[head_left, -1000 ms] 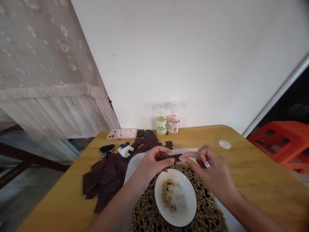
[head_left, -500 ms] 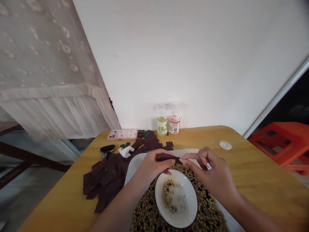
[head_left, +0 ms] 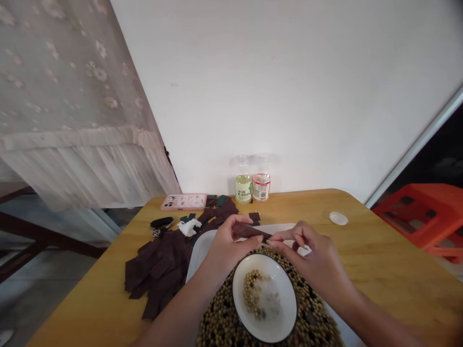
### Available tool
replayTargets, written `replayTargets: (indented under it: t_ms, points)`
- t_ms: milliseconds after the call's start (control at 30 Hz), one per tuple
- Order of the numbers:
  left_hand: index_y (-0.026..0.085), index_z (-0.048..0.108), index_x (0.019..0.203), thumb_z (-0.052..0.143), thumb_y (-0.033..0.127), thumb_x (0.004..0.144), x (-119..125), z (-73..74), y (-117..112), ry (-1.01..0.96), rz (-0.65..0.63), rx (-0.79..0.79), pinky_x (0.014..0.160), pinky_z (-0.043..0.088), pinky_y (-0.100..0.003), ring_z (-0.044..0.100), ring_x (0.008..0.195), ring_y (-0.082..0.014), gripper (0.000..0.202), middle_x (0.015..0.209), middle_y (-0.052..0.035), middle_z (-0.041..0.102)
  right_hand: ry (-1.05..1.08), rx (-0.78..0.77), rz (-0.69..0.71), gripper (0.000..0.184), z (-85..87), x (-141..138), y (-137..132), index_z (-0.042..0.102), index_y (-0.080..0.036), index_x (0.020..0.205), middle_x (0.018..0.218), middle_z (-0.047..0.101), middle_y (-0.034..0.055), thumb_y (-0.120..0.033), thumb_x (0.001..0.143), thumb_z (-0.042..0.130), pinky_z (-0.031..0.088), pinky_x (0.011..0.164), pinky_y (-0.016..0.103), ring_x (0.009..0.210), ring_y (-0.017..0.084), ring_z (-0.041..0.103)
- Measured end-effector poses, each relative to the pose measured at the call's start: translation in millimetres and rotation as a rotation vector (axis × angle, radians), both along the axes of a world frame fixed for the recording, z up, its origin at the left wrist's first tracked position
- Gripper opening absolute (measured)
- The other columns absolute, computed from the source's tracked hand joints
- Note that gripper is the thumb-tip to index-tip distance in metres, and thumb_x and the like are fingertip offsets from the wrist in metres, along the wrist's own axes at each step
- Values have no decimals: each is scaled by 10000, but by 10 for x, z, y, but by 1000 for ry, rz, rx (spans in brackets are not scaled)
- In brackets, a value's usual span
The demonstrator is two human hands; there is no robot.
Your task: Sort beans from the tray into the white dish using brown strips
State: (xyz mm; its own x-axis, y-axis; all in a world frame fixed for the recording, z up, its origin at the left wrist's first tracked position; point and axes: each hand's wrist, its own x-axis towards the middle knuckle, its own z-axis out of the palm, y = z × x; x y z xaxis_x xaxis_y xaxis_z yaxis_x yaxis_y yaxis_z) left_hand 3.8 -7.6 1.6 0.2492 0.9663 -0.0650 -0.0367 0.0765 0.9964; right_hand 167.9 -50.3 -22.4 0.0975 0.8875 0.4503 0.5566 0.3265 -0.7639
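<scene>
Spreading across the wooden table [head_left: 379, 270], a white tray [head_left: 202, 243] is heaped with mixed beans [head_left: 217, 323], and a pile of dark brown strips [head_left: 159, 265] lies to its left. The white bowl [head_left: 280, 323] set on the beans holds only a small cluster, so most look unsorted. Above the bowl's far rim, the left hand [head_left: 224, 248] and right hand [head_left: 318, 262] each pinch one end of a strip [head_left: 251, 232], which is dark brown, narrow, flat and tilted down rightward.

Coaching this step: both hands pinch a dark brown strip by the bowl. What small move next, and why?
Probably tear the strip across: left hand and right hand each pinch one end, close to the white bowl.
</scene>
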Motion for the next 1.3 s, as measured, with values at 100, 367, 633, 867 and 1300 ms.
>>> replayTargets:
  t_ms: [100,367,633,867,1300]
  points:
    - [177,550,785,734,224,571,4,-2,-5,-73,23,-47,709,493,-291,593,756,-148,286,738,12,619,69,-71,96,388,13,-23,-14,239,-236,619,722,697,18,-279,772,593,463,540,236,744,184,672]
    - [160,576,848,690,210,617,-9,11,5,-24,83,-46,610,473,-226,570,651,-110,262,767,-6,618,101,-17,114,387,52,-28,-26,244,-237,608,723,692,9,-262,774,593,478,562,250,716,170,669]
    - [145,578,767,726,201,589,-13,16,-4,-56,-89,-127,694,461,-242,592,721,-132,238,734,-15,641,103,74,111,402,33,-15,-36,241,-236,606,709,680,7,-245,776,606,465,546,247,668,162,655]
    - [141,579,743,759,205,573,-31,-27,-3,-217,-181,-298,747,509,-312,606,695,-124,256,718,5,609,6,85,125,382,32,-31,-39,250,-231,600,685,649,2,-254,796,577,477,556,254,667,159,654]
    - [138,610,878,769,264,578,-25,-39,4,-20,-69,-286,611,540,-280,609,523,-114,362,649,0,634,-60,140,133,352,26,-36,-47,276,-236,592,610,611,-7,-232,804,557,477,552,260,728,184,671]
